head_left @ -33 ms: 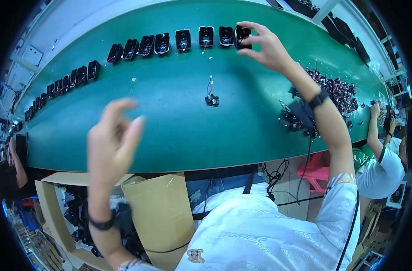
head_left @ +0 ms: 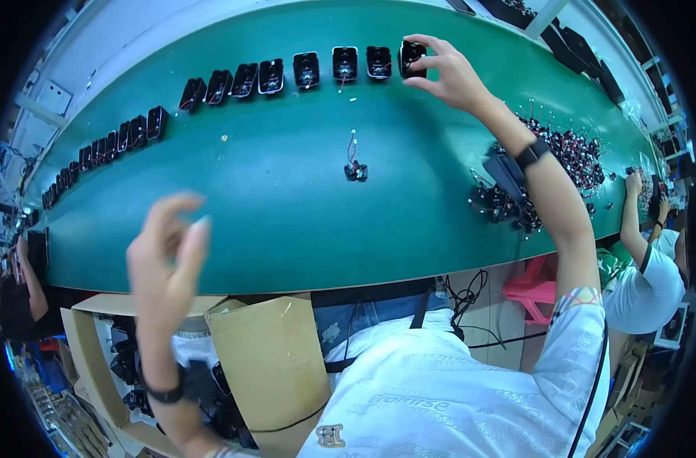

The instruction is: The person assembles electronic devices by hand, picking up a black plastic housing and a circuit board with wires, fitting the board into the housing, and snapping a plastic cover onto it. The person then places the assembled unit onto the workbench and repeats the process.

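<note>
At the far side of the table, my right hand has its thumb and fingers around a black open-topped housing with a pale rim. That housing stands at the right end of a row of similar black housings, some with red wires trailing out. My left hand, smeared by motion, is raised over the near left table edge, its thumb and index finger apart and nothing visible between them. A small black part with red wires and a white connector lies mid-table between my hands.
A heap of small black wired parts covers the table's right side. An open cardboard box of black pieces sits below my left forearm. Smaller-looking housings continue the row leftward. A pink stool and co-workers are at the sides.
My left hand has moved left and down, away from the table's middle toward the box. My right hand stays at the end housing, which now stands slightly farther from its neighbour.
</note>
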The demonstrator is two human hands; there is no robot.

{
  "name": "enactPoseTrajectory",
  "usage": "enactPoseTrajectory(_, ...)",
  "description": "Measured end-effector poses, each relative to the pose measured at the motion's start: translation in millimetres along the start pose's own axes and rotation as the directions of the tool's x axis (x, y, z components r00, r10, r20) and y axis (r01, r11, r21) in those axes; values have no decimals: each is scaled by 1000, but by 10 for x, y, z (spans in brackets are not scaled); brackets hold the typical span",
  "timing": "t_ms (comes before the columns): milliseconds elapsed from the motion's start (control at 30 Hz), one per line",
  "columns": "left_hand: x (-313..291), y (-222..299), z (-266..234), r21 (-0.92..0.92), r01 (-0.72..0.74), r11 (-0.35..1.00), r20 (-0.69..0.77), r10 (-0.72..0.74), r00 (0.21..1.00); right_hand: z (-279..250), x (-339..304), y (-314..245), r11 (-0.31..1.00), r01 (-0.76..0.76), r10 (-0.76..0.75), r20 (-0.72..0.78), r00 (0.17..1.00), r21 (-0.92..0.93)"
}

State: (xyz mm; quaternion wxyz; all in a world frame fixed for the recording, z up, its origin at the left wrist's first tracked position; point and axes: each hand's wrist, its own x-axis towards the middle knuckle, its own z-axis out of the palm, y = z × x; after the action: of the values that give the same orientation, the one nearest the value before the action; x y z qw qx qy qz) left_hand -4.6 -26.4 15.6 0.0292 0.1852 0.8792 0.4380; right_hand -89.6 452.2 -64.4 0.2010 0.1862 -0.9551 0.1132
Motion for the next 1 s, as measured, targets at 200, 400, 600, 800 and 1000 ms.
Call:
enactPoseTrajectory(200, -1717, -1167, -1063, 384, 385, 840, -459, -188, 868, 377, 115, 404, 997, -4, 8, 54, 998, -78)
enactPoseTrajectory(400, -2715, -1776, -773, 903, 327, 278, -244, -294, 924, 347, 79, 406, 985, 50, -40, 63, 997, -166)
enactPoseTrajectory(600, -2443, -1754, -942, 887, 461, 18, -426, -349, 834, 59, 61, 320, 952, 144, -60, 296, 953, -270)
enactPoseTrajectory(800, -2652, -2062, -1184, 637, 667, 387, -456, -508, 731, 147, 8, 306, 931, 172, -39, 382, 923, -321)
enactPoseTrajectory(1000, -2613, -2098, -1207, 638, 616, 462, -514, -341, 787, 283, -43, 319, 962, -23, 94, 252, 963, -271)
